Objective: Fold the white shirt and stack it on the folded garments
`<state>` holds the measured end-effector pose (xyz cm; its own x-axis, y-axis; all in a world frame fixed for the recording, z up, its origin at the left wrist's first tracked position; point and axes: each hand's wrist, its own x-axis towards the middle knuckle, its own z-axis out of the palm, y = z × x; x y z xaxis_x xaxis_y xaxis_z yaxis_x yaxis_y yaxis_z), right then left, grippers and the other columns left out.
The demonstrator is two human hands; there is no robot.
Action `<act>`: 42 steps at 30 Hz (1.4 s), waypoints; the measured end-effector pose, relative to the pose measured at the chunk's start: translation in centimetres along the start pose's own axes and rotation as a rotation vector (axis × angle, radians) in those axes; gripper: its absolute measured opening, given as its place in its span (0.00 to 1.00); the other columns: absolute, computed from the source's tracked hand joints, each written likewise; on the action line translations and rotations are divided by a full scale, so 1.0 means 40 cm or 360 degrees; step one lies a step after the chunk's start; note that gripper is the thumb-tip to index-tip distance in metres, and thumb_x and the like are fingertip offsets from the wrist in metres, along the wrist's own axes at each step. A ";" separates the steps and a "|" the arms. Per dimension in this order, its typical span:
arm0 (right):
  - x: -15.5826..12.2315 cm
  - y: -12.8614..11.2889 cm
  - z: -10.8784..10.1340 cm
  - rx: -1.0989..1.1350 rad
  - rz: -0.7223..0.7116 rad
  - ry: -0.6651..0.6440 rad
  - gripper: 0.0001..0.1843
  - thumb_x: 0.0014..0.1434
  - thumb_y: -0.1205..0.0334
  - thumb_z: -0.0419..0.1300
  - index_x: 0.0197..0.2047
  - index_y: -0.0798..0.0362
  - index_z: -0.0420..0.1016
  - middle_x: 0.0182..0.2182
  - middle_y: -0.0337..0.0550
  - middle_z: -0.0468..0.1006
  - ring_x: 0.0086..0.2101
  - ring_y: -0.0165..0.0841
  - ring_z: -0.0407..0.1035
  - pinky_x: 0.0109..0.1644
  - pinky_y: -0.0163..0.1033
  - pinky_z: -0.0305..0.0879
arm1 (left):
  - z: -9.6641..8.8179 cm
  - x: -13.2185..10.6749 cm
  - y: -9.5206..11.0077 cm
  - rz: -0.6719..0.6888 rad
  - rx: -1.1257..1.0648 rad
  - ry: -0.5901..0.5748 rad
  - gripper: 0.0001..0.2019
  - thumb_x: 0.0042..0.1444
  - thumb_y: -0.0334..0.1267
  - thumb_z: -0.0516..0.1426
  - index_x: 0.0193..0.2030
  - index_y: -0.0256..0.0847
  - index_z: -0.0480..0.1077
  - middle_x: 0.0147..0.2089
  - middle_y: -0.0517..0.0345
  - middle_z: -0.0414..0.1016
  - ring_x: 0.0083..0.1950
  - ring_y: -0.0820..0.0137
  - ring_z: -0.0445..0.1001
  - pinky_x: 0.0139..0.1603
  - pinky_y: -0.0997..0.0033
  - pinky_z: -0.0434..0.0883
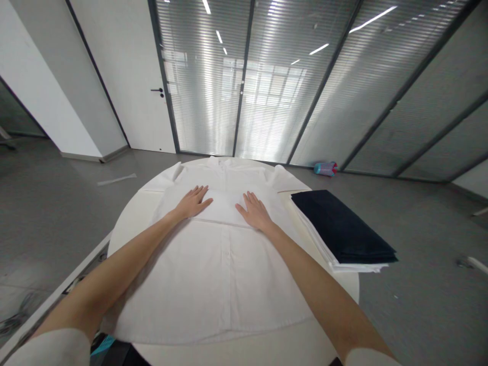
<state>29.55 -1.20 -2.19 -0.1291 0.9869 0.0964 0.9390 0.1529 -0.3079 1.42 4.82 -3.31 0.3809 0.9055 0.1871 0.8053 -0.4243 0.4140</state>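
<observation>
A white button-up shirt point(202, 274) lies spread out on a round white table point(127, 223), its collar at the far edge and its hem toward me. Its sleeves reach out to both sides at the far end. My left hand point(192, 202) rests flat on the upper part of the shirt, fingers apart. On the same part, a little to the right, my right hand point(254, 209) also lies flat with spread fingers. A crosswise fold or edge in the white cloth runs between and just below the hands. Neither hand grips anything.
At the table's right side sits a stack of folded cloth, dark navy point(339, 223) on top and white point(366, 267) underneath. A blue and red object point(325, 169) lies on the floor by the glass wall. A white strip point(116, 179) is on the floor at left.
</observation>
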 end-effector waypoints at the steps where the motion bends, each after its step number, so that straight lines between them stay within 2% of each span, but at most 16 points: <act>1: 0.004 0.012 -0.006 0.0055 0.0067 0.0072 0.41 0.70 0.39 0.37 0.73 0.61 0.51 0.72 0.55 0.49 0.71 0.39 0.41 0.71 0.48 0.43 | -0.006 0.002 -0.005 -0.0034 -0.0078 0.0084 0.35 0.65 0.57 0.47 0.72 0.37 0.55 0.74 0.45 0.55 0.75 0.56 0.49 0.73 0.54 0.51; 3: 0.014 0.037 -0.025 0.0168 0.0276 0.0223 0.35 0.72 0.47 0.35 0.71 0.63 0.55 0.68 0.58 0.59 0.67 0.38 0.53 0.68 0.44 0.51 | -0.024 0.007 -0.022 -0.0199 -0.0235 0.0213 0.33 0.66 0.56 0.44 0.70 0.37 0.58 0.69 0.43 0.63 0.70 0.59 0.62 0.67 0.59 0.62; 6: 0.023 0.069 -0.054 0.0222 0.0516 0.0259 0.33 0.72 0.49 0.37 0.62 0.63 0.67 0.56 0.62 0.74 0.57 0.44 0.68 0.59 0.46 0.62 | -0.061 0.014 -0.053 -0.0493 -0.0341 0.0179 0.33 0.65 0.59 0.40 0.60 0.36 0.68 0.52 0.43 0.78 0.47 0.62 0.79 0.48 0.65 0.74; 8: 0.022 0.078 -0.061 0.0149 0.0549 0.0155 0.33 0.70 0.44 0.41 0.53 0.62 0.75 0.48 0.64 0.78 0.51 0.48 0.72 0.54 0.48 0.65 | -0.082 0.013 -0.066 -0.0588 -0.0304 0.0081 0.33 0.62 0.64 0.44 0.45 0.36 0.75 0.38 0.45 0.81 0.39 0.60 0.80 0.41 0.65 0.74; 10: 0.016 0.074 -0.058 0.0060 0.0553 0.0072 0.34 0.68 0.40 0.44 0.47 0.60 0.78 0.46 0.65 0.78 0.48 0.51 0.74 0.51 0.48 0.66 | -0.091 0.007 -0.066 -0.0602 -0.0169 -0.0023 0.33 0.57 0.68 0.47 0.33 0.39 0.76 0.31 0.46 0.79 0.39 0.56 0.79 0.41 0.64 0.72; 13: 0.005 0.055 -0.051 0.0002 0.0538 0.0043 0.33 0.65 0.37 0.48 0.47 0.59 0.77 0.47 0.65 0.77 0.47 0.50 0.74 0.48 0.47 0.67 | -0.088 -0.006 -0.046 -0.0593 -0.0044 -0.0101 0.32 0.52 0.71 0.52 0.36 0.40 0.76 0.36 0.46 0.79 0.42 0.55 0.78 0.44 0.64 0.71; 16: -0.002 0.036 -0.052 -0.0014 0.0526 0.0063 0.31 0.64 0.38 0.51 0.49 0.59 0.75 0.47 0.63 0.77 0.49 0.51 0.72 0.50 0.48 0.66 | -0.083 -0.020 -0.014 -0.0426 -0.0093 0.0247 0.36 0.51 0.66 0.58 0.56 0.37 0.70 0.52 0.42 0.73 0.45 0.59 0.76 0.47 0.64 0.72; 18: -0.004 0.027 -0.055 -0.0006 0.0533 0.0106 0.30 0.64 0.40 0.52 0.50 0.59 0.74 0.47 0.62 0.77 0.50 0.51 0.71 0.51 0.49 0.65 | -0.086 -0.031 0.013 -0.0130 -0.0120 0.0457 0.34 0.53 0.60 0.60 0.60 0.38 0.67 0.56 0.42 0.67 0.46 0.62 0.74 0.49 0.64 0.72; 19: -0.005 0.025 -0.055 0.0017 0.0543 0.0119 0.29 0.64 0.40 0.53 0.52 0.59 0.73 0.47 0.61 0.77 0.50 0.51 0.70 0.52 0.49 0.65 | -0.089 -0.036 0.030 0.0061 -0.0116 0.0458 0.30 0.55 0.57 0.60 0.58 0.39 0.69 0.55 0.44 0.66 0.47 0.63 0.73 0.50 0.64 0.72; 22: -0.004 0.026 -0.052 0.0074 0.0564 0.0168 0.33 0.63 0.42 0.54 0.60 0.59 0.67 0.51 0.60 0.76 0.52 0.50 0.69 0.53 0.49 0.64 | -0.096 -0.056 0.087 0.0604 -0.0008 0.0157 0.20 0.58 0.51 0.60 0.52 0.42 0.74 0.49 0.49 0.69 0.48 0.63 0.72 0.53 0.63 0.70; 26: 0.001 0.043 -0.036 -0.0047 0.0258 0.0227 0.34 0.67 0.46 0.50 0.69 0.55 0.59 0.63 0.56 0.67 0.60 0.50 0.60 0.60 0.51 0.58 | -0.101 -0.080 0.151 0.0953 0.0260 -0.0249 0.16 0.57 0.42 0.61 0.53 0.46 0.75 0.51 0.51 0.72 0.48 0.62 0.73 0.53 0.63 0.68; 30: 0.008 0.060 -0.025 -0.0071 0.0058 0.0148 0.28 0.71 0.52 0.44 0.69 0.54 0.60 0.65 0.51 0.66 0.62 0.45 0.57 0.63 0.49 0.54 | -0.119 -0.094 0.167 0.0959 0.0531 -0.0321 0.21 0.55 0.35 0.62 0.57 0.48 0.72 0.54 0.51 0.71 0.49 0.61 0.74 0.53 0.63 0.68; 33: 0.009 0.062 -0.028 -0.0096 0.0145 0.0134 0.27 0.71 0.50 0.44 0.65 0.54 0.65 0.61 0.54 0.69 0.60 0.46 0.59 0.61 0.49 0.56 | -0.133 -0.104 0.150 0.0884 0.0671 -0.0334 0.24 0.53 0.32 0.62 0.58 0.47 0.69 0.55 0.50 0.69 0.47 0.62 0.75 0.50 0.63 0.68; 37: 0.006 0.062 -0.036 -0.0109 0.0271 0.0134 0.26 0.68 0.44 0.48 0.52 0.54 0.75 0.60 0.56 0.69 0.60 0.51 0.57 0.61 0.55 0.56 | -0.132 -0.115 0.112 0.0854 0.0791 -0.0296 0.22 0.51 0.28 0.60 0.54 0.46 0.69 0.51 0.50 0.71 0.47 0.61 0.74 0.48 0.63 0.68; 40: 0.006 0.066 -0.032 0.0037 0.0329 0.0218 0.24 0.65 0.43 0.53 0.52 0.54 0.73 0.57 0.55 0.70 0.60 0.50 0.58 0.61 0.54 0.56 | -0.120 -0.122 0.089 0.0853 0.0852 -0.0227 0.21 0.53 0.28 0.58 0.54 0.46 0.69 0.50 0.50 0.72 0.47 0.60 0.74 0.48 0.63 0.68; 42: 0.011 0.066 -0.028 0.0252 0.0355 0.0252 0.24 0.62 0.45 0.56 0.54 0.53 0.70 0.51 0.51 0.74 0.54 0.45 0.64 0.58 0.49 0.60 | -0.114 -0.126 0.076 0.0885 0.0875 -0.0192 0.16 0.56 0.29 0.57 0.52 0.45 0.70 0.48 0.50 0.74 0.46 0.61 0.74 0.47 0.63 0.68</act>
<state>32.32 -0.43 -1.92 0.1376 0.9787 0.1521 0.8756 -0.0484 -0.4807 -0.14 -1.01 1.07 0.8146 0.5661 0.1267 0.5796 -0.7854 -0.2174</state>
